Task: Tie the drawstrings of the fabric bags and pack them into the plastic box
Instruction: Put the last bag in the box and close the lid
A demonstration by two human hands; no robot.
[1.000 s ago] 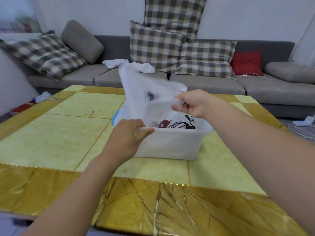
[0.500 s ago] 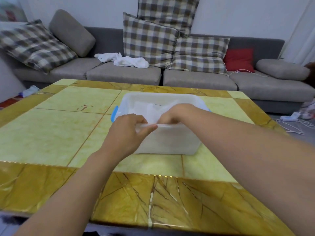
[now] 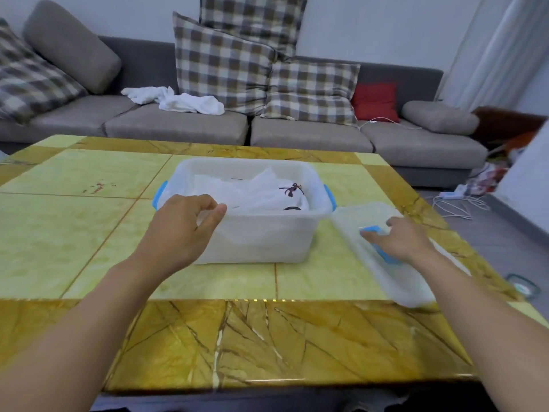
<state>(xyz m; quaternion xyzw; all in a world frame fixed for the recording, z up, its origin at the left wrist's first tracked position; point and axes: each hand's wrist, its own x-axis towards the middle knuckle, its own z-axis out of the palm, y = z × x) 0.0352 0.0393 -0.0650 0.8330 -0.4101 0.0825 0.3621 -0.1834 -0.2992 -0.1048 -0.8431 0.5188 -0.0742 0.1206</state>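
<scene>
Both hands sit at the plastic box (image 3: 252, 233), each on its own job. At the near left corner the left hand (image 3: 181, 230) pinches the rim between thumb and curled fingers. The right hand (image 3: 401, 239) lies on the lid (image 3: 386, 263) beside the box, its fingers bent over the blue handle (image 3: 377, 243) — whether they truly grasp it or only rest there I cannot tell.

Half a second ago the right hand was at the box's near rim, close to the left one; it has since swung out to the lid, while the left has kept its hold on the corner. A second ago a white bag was held up above the box; now the fabric bags (image 3: 261, 191) lie inside it, a dark drawstring (image 3: 291, 188) knotted on top.

Frosted walls blur what lies lower in the box, and a dark loop near the front of the bags is too small to name. Most of the handle is hidden by the right hand, and the lid's near end is smeared. Box and lid rest on the yellow marble table (image 3: 89, 233) — a grey sofa (image 3: 297, 135) stands behind.
</scene>
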